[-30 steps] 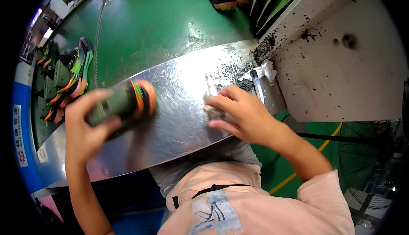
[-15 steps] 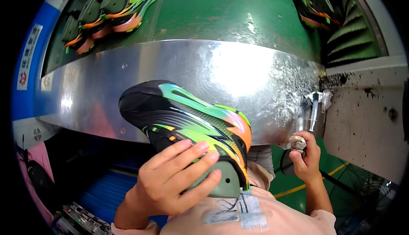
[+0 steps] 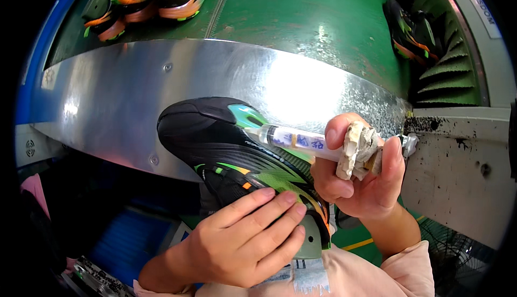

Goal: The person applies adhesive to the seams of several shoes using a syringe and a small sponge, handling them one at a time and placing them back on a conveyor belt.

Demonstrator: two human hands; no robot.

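- The right hand [image 3: 371, 197] has come in from the right, so the syringe [image 3: 301, 140] now points at the shoe [image 3: 231, 143]. Work on its side seems underway.
- I can't tell if the tip touches.
- Bent right fingers hold the syringe, near a pale lump [image 3: 354, 149].
- The left hand [image 3: 247, 240] holds the shoe, tipped over the tabletop's [image 3: 124, 98] near edge.

A black, green and orange shoe [image 3: 231, 143] tilts, toe leftward, under the left fingers [image 3: 245, 209]; a clear syringe [image 3: 296, 138], wrapped in a whitish wad [image 3: 353, 151], juts from the right fingers [image 3: 343, 126] toward its side.
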